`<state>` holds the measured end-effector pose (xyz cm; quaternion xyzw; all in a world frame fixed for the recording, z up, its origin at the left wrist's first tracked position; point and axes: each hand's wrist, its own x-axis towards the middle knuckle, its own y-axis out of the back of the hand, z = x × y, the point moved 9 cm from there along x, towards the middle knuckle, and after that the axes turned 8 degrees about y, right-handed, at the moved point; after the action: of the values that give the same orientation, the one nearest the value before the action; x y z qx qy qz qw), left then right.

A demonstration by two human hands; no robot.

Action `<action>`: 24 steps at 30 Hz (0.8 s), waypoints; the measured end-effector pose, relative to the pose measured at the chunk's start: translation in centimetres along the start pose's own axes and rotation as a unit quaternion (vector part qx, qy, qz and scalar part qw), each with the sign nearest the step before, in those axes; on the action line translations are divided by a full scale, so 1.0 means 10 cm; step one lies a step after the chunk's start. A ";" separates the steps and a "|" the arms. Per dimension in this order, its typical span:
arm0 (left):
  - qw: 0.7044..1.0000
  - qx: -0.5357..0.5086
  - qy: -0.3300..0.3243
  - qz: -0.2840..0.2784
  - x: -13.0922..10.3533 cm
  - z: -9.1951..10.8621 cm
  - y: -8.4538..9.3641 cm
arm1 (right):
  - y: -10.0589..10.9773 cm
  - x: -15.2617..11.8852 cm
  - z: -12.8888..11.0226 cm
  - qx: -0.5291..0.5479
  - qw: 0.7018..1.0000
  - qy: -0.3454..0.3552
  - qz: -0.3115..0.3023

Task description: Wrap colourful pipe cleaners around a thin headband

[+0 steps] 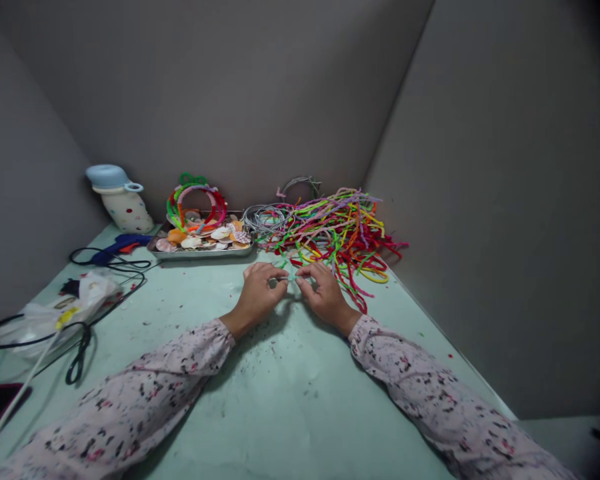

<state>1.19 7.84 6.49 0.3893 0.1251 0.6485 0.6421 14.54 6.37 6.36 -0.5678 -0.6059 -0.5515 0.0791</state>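
My left hand (261, 291) and my right hand (324, 293) face each other over the middle of the table. Between their fingertips is a short mint-green pipe cleaner (292, 275), pinched by thumb and forefinger on either side. Its full shape is too small to make out. Just beyond my hands lies a tangled heap of coloured pipe cleaners (345, 223), in red, green, yellow, pink and lilac. Some strands reach close to my right hand. A coil of grey wire (267, 219) rests at the heap's left side.
A metal tray (205, 253) of seashells (195, 242) stands at the back, with pipe-cleaner-wrapped rings (220, 203) on top. A blue-lidded bottle (123, 203) leans back left. Black cable (83, 357) and a plastic bag (97, 290) lie left. Grey walls enclose the table (280, 413).
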 end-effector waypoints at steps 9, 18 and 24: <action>0.984 -0.142 0.096 -0.056 0.07 -0.22 -0.12 | -0.01 0.00 0.00 -0.007 1.000 0.003 -0.004; 0.932 -0.251 0.206 -0.164 0.05 -0.37 -0.34 | -0.07 -0.03 -0.01 -0.019 0.999 0.020 -0.026; 0.940 -0.188 0.198 -0.203 0.05 -0.38 -0.36 | -0.08 -0.04 -0.02 -0.010 0.999 0.025 -0.033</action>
<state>1.41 10.13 1.76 0.0912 0.2015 0.5804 0.7837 13.95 6.21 5.63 -0.5347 -0.6165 -0.5736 0.0700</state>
